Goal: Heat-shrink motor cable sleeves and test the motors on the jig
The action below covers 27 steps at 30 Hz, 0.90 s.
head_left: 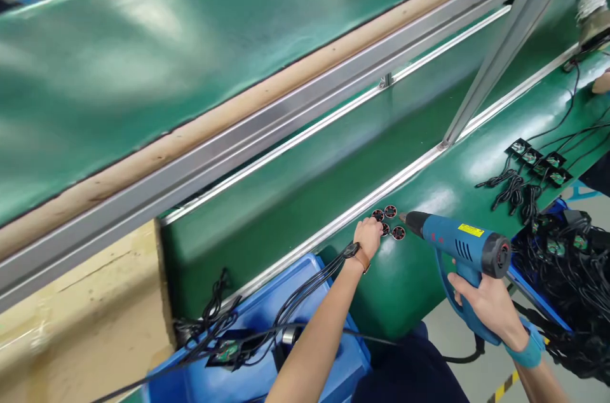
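My right hand [486, 304] grips a blue heat gun [457, 241] by its handle. The gun's nozzle points left, close to several small round black parts [398, 233] with pale rims and reddish marks on the green bench. Among these parts is my left hand [368, 236], fingers curled down onto the leftmost ones. Its fingertips partly cover the round part [378, 215] they hold. Black cables run just behind the left wrist, which wears a dark watch.
A blue bin [190, 384] with cables and a circuit board stands at lower left, beside cardboard [95, 314]. Corded circuit boards [538, 161] lie to the right, above another blue bin [543, 295] heaped with cables. A metal post [500, 47] rises from the bench. Another person's hand [601, 83] shows at far right.
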### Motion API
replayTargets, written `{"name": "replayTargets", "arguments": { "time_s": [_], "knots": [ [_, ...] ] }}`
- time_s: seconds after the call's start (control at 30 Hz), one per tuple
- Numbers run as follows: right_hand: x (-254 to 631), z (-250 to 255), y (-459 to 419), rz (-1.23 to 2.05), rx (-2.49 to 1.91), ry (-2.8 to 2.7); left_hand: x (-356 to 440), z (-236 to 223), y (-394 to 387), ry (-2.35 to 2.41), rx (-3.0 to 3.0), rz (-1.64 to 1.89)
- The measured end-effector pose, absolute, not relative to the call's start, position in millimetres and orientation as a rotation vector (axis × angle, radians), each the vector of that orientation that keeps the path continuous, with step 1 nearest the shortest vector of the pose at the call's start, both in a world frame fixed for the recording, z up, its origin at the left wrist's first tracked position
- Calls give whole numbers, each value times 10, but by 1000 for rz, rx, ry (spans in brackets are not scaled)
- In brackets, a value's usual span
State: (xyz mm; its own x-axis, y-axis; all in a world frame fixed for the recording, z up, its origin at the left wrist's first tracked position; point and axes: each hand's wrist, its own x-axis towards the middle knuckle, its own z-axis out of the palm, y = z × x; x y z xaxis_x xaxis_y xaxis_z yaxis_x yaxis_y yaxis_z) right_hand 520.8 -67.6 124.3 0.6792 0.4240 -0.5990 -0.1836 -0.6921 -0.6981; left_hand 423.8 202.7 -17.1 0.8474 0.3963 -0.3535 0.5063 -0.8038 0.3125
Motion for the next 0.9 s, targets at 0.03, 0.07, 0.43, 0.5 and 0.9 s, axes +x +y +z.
{"name": "replayTargets", "arguments": {
  "time_s": [0.03,0.07,0.43,0.5,0.9],
  "knots": [
    [5209,1228,-699,1003,-2121,-171,4251,-172,2047,658,2633,-411],
    [5210,1211,-721,1000,-2124,-158,4262,-166,2064,644,2639,-438],
    [5212,1120,-850,1003,-2086,-127,4288,-88,2094,484,2662,-528],
    [5208,1120,-855,998,-2098,-134,4263,-111,2080,520,2652,-507],
    [5187,1106,-803,1001,-2108,-162,4335,-305,1938,761,2614,-492]
  ]
}}
